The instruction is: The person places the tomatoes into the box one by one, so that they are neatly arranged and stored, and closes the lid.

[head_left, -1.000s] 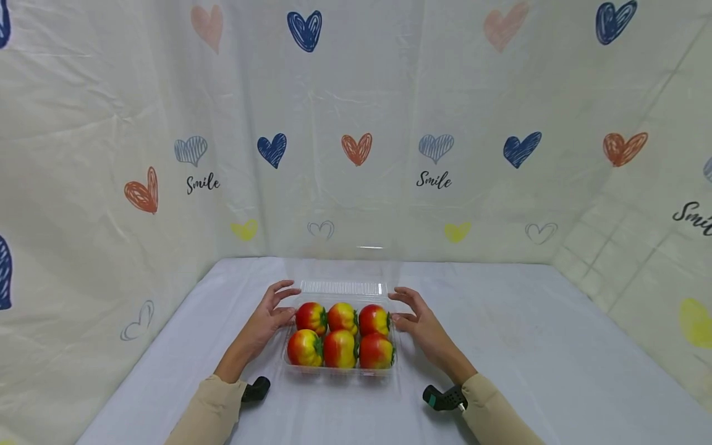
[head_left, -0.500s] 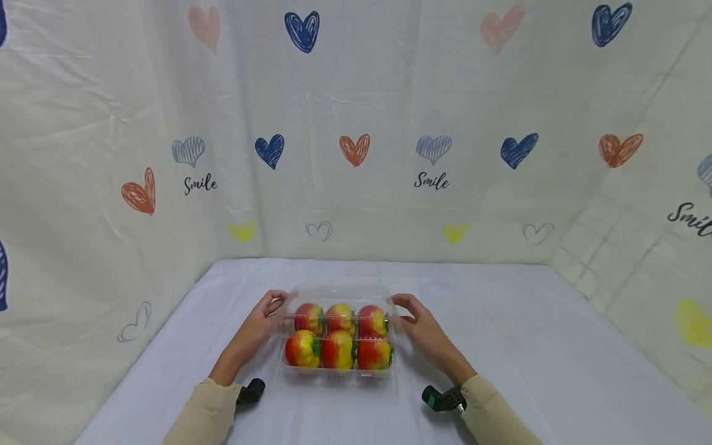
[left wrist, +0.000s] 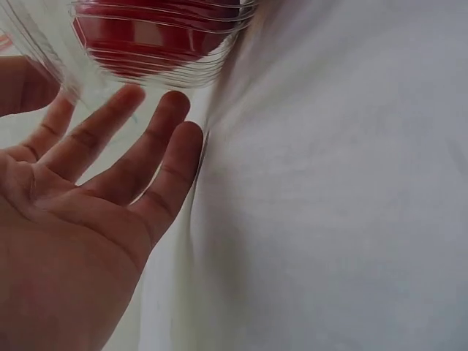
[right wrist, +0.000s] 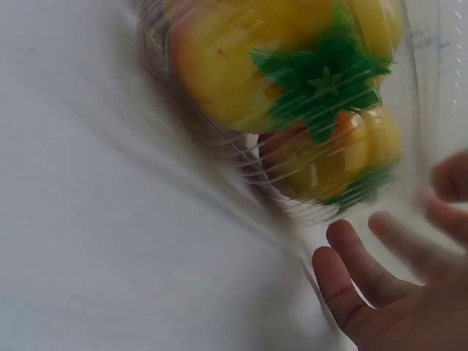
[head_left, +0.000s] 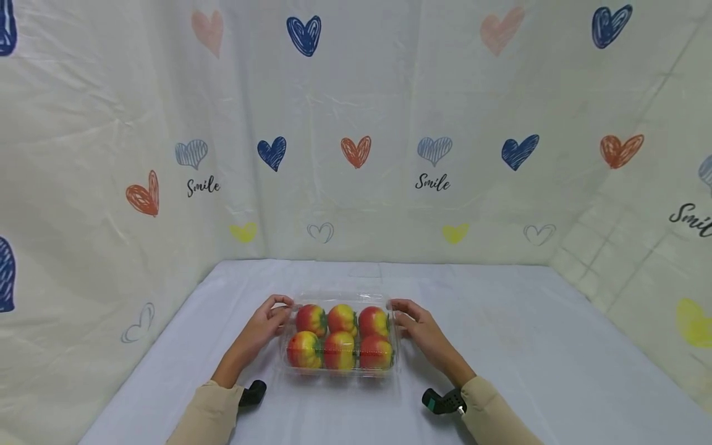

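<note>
A clear plastic clamshell box [head_left: 340, 373] stands in the middle of the table, with several red-and-yellow fruits [head_left: 339, 350] with green leafy tops in two rows. Its transparent lid [head_left: 340, 296] lies over the fruits; whether it is latched I cannot tell. My left hand [head_left: 262, 327] is at the box's back left corner, fingertips by the lid's edge. On the other side, my right hand [head_left: 424, 334] is at the back right corner. Both wrist views show fairly straight, spread fingers [left wrist: 164, 172] close to the ribbed box wall; contact is hard to make out.
A white cloth covers the table [head_left: 500, 334]. Behind it and at the sides hangs a pale curtain [head_left: 356, 80] with printed hearts. Each wrist carries a black camera mount [head_left: 443, 400] near the table surface.
The lid, raised upright behind the box a second ago, has swung forward and down over the fruits. Both hands have stayed at the box's sides, dipping slightly with it.
</note>
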The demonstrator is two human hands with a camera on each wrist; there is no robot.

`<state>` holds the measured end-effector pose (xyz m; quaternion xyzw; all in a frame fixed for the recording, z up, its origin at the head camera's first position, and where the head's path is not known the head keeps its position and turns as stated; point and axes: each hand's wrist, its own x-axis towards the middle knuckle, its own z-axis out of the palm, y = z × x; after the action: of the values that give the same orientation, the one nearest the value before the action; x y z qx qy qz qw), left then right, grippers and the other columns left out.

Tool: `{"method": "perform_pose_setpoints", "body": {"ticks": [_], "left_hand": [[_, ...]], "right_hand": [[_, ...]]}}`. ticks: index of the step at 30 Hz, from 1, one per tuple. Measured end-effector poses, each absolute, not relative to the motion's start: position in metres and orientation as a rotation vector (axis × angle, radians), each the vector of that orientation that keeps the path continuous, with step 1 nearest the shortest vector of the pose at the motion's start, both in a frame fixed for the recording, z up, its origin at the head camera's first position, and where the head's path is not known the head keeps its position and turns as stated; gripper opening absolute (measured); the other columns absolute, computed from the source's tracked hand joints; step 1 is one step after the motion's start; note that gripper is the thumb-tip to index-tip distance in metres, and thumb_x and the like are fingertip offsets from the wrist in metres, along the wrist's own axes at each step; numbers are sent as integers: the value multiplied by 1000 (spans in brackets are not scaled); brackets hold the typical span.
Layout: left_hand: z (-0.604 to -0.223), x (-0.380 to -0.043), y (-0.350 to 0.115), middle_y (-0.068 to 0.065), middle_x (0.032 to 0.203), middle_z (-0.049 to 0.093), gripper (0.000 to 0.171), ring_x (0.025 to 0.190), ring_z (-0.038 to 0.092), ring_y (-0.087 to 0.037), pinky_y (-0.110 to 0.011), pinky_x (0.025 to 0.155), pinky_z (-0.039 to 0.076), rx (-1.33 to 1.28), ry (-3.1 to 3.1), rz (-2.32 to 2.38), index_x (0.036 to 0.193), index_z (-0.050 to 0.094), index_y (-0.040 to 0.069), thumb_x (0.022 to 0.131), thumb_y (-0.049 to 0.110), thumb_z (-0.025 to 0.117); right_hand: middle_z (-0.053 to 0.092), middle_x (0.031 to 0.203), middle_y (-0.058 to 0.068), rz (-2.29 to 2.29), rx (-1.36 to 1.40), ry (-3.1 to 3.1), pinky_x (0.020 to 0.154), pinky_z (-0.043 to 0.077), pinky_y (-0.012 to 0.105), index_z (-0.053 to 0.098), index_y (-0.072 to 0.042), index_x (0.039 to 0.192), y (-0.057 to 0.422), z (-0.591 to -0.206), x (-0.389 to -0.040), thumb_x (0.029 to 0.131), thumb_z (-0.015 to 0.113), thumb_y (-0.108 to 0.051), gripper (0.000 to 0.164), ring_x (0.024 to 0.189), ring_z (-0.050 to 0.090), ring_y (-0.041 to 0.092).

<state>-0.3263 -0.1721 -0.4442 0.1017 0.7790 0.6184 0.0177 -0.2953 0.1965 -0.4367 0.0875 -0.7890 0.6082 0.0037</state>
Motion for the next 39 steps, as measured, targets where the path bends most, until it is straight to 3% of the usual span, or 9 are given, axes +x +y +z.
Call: {"method": "perform_pose_setpoints", "body": {"ticks": [3,6,11,17,21,26,32,39], "left_hand": [[-442,-323,-172,-15,133,69,31,118,63,-27,-44,102,56,315,2452,1881,137,55,6,112,22,58],[-440,-319,-174,-19,138,67,38,124,62,-33,-50,105,55,350,2457,1842,143,53,6,112,25,60],[-438,-308,-181,-21,141,65,47,124,64,-35,-45,98,60,425,2466,1769,152,50,5,111,24,61],[-434,-283,-188,-23,142,63,54,125,63,-36,-42,95,60,511,2466,1673,159,44,6,111,25,62],[-431,-264,-193,-22,137,62,60,120,65,-33,-34,89,59,574,2427,1636,162,37,1,111,21,60],[-428,-247,-194,-15,119,63,65,98,70,-30,-29,84,59,579,2382,1645,164,30,-5,110,15,59],[-429,-238,-192,-9,89,60,68,76,61,-24,-29,76,53,583,2325,1649,166,20,-8,111,12,56],[-432,-239,-192,-6,87,54,65,70,54,-16,-29,65,55,661,2280,1672,167,19,-8,113,9,52]], "right_hand": [[59,145,18,1890,258,-2447,100,57,41,57,0,147,194,-437,-296,110,57,-13,39,128,58,32],[63,131,16,1834,251,-2431,90,58,31,60,1,143,191,-438,-297,108,59,-9,37,115,60,29],[63,110,12,1735,227,-2433,80,55,21,62,1,140,184,-438,-294,107,58,-7,34,99,58,24],[61,102,13,1686,232,-2423,69,49,23,60,5,140,177,-432,-288,108,55,-8,35,87,56,21],[61,99,13,1667,204,-2426,67,47,26,61,4,139,174,-432,-287,108,53,-6,34,80,55,20],[62,99,13,1644,189,-2434,67,47,26,62,4,139,173,-434,-288,107,52,-5,35,79,56,20],[63,100,13,1623,190,-2446,68,49,26,62,4,138,173,-439,-290,107,52,-5,34,78,57,19],[63,102,15,1596,198,-2457,68,48,27,62,3,138,174,-435,-289,107,51,-5,34,79,57,21]]}}
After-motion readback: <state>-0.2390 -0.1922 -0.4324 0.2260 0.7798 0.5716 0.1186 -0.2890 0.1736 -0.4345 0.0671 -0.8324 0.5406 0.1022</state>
